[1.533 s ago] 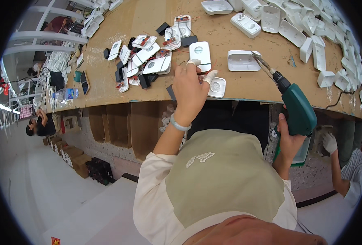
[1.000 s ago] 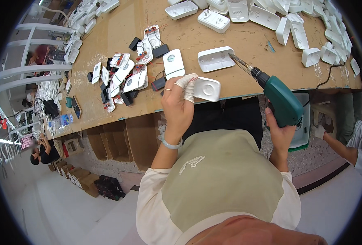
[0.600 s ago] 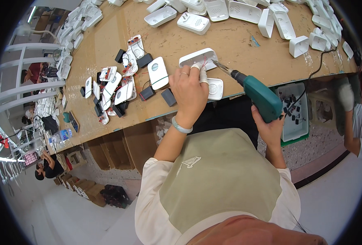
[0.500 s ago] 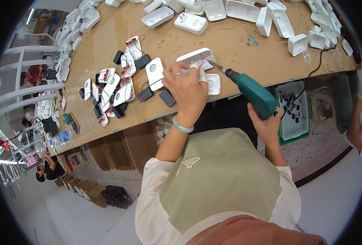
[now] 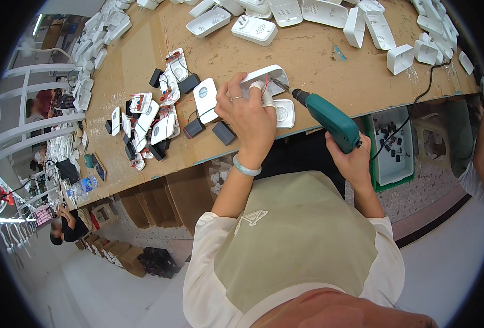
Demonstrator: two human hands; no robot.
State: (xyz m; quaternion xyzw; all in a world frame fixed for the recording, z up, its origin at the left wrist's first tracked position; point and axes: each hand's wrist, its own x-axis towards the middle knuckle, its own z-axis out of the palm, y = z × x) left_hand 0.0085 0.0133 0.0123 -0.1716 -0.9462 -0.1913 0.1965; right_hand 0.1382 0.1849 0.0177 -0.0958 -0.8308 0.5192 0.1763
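My right hand (image 5: 353,159) is wrapped round the handle of a dark green electric screwdriver (image 5: 332,118), whose bit points up and left into a white plastic housing (image 5: 273,71). My left hand (image 5: 248,112), with tape round some fingers, grips that housing at the table's near edge; its fingers hide part of the inside. A thin red wire shows by the fingertips. Whether the bit touches a screw is too small to tell. Just beside my left hand lies a white square cover (image 5: 284,113) with a round centre.
Left of my hands lie a white cover plate (image 5: 204,98), a black box (image 5: 223,132) and a heap of wired white covers (image 5: 146,121). White housings (image 5: 254,31) line the table's far side. A black cable (image 5: 429,87) hangs over the edge above a green-rimmed bin (image 5: 392,169).
The screwdriver has shifted a little to the left, its bit lying further over the housing. The housing appears slightly more tilted, and my left hand has barely moved.
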